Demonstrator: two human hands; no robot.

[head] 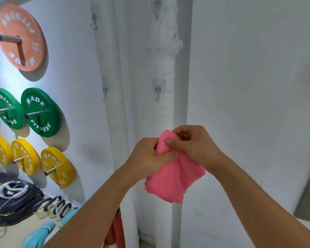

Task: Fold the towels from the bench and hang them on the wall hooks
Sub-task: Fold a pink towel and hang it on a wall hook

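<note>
Far left on the wall: orange weight plate, green plates below it, yellow plates lower still. Bottom left, a black bag and something light blue, prob. gloves, too blurred to tell. Mid-frame, four wall hooks in two rows, all bare. Left hand grips the pink towel w/ thumb across its upper part. Right hand pinches the towel's top edge, fingers curled. Towel is folded, held up in front of the wall, below the lower hooks.
</note>
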